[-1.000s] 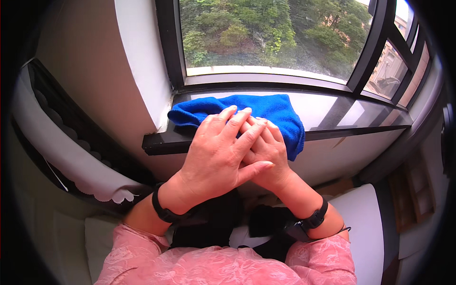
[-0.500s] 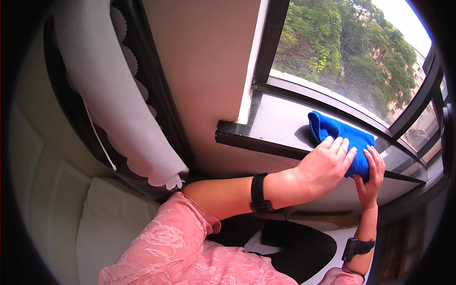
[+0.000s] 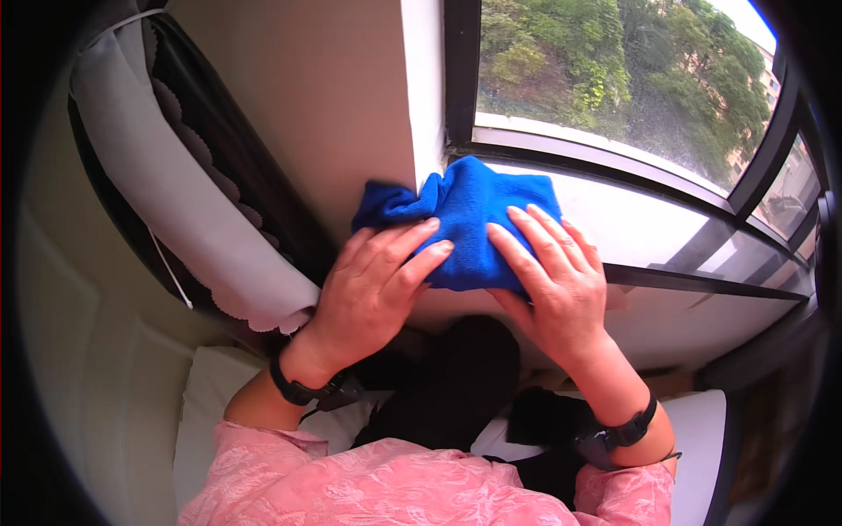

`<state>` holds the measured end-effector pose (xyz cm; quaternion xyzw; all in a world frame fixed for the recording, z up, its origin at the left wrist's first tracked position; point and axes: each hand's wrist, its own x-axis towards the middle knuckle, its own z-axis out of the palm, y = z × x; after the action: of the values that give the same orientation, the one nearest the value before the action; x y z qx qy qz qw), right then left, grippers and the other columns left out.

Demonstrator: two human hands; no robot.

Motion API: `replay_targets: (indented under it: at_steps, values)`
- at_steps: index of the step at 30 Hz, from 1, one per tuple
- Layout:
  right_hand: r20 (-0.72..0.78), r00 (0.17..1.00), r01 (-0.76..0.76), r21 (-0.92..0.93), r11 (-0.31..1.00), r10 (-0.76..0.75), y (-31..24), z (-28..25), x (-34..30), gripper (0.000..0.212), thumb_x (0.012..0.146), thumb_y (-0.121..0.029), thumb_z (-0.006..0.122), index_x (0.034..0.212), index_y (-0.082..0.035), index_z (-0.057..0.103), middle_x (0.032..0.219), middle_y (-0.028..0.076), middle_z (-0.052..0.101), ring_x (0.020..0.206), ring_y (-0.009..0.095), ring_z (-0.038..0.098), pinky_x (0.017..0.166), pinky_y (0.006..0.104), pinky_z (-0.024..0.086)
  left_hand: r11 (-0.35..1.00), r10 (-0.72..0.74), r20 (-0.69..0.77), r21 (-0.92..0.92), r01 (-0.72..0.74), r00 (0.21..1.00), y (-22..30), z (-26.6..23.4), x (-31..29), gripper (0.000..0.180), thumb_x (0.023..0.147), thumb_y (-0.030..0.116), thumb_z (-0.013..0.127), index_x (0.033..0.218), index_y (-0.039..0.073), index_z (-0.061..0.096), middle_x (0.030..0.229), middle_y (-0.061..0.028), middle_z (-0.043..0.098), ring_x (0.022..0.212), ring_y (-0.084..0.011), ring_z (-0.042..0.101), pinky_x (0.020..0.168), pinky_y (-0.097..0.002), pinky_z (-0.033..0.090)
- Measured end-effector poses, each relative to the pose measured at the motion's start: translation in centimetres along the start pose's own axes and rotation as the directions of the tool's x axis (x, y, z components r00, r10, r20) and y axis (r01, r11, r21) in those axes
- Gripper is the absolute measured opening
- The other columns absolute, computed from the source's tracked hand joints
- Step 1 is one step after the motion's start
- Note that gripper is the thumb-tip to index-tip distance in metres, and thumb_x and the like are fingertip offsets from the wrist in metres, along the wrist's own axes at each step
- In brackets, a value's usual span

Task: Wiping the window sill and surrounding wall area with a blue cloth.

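1. A blue cloth is lying bunched on the window sill, pushed into the corner where the sill is meeting the wall.
2. The left hand is pressing flat on the cloth's left part, its grip spread (fingers reaching over the fabric, not pinching it).
3. The right hand is lying just beside it on the cloth's right part, fingers likewise spread and flat.
4. A white scalloped curtain is hanging to the left, near the left hand.
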<state>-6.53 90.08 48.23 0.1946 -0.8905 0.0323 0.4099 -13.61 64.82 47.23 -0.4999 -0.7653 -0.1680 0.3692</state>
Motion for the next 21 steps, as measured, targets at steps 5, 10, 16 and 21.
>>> replay_targets:
  at_steps: [5, 10, 16, 21]
  values:
    - [-0.031, 0.999, 0.023, 0.079, 0.997, -0.021, -1.8, 1.8, 1.1, 0.056, 0.085, -0.026, 0.076, 0.139, -0.02, 0.062, 0.139, 0.01, 0.063, 0.132, 0.027, 0.06, 0.114, 0.048, 0.041, 1.0, -0.016, -0.108, -0.014, 0.015, 0.994, -1.5, 0.9, -2.1, 0.06, 0.084, 0.003, 0.074, 0.14, 0.012, 0.054, 0.145, -0.0131, 0.056, 0.129, -0.0362, 0.056, 0.108, -0.0515, 0.044]
    - [-0.019, 1.0, -0.004, 0.05, 0.999, 0.005, 0.3, -0.7, -0.2, 0.052, 0.083, -0.028, 0.078, 0.134, -0.021, 0.067, 0.133, 0.007, 0.068, 0.128, 0.024, 0.063, 0.115, 0.0485, 0.04, 0.998, -0.025, -0.118, -0.066, 0.017, 0.993, 0.9, 1.7, 0.3, 0.052, 0.087, 0.005, 0.075, 0.136, 0.012, 0.059, 0.142, -0.0126, 0.059, 0.128, -0.0343, 0.058, 0.111, -0.0533, 0.042]
    - [-0.023, 0.997, -0.074, -0.106, 0.992, 0.072, 4.4, -4.2, -3.9, 0.054, 0.082, -0.029, 0.08, 0.134, -0.02, 0.068, 0.134, 0.004, 0.068, 0.128, 0.023, 0.063, 0.119, 0.0503, 0.033, 0.994, 0.02, -0.152, -0.103, -0.036, 0.988, 5.4, 4.8, 5.3, 0.05, 0.081, 0.004, 0.079, 0.129, 0.01, 0.065, 0.131, -0.011, 0.067, 0.123, -0.0311, 0.064, 0.107, -0.0487, 0.047]
    - [-0.05, 0.989, -0.145, -0.187, 0.972, 0.138, 7.2, -6.7, -7.4, 0.056, 0.079, -0.02, 0.083, 0.132, -0.016, 0.068, 0.138, 0.005, 0.067, 0.13, 0.026, 0.062, 0.121, 0.0506, 0.031, 0.98, 0.07, -0.213, -0.168, -0.107, 0.975, 8.5, 7.9, 8.7, 0.037, 0.085, 0.009, 0.072, 0.121, 0.009, 0.068, 0.125, -0.0115, 0.068, 0.118, -0.0298, 0.066, 0.102, -0.0446, 0.05]
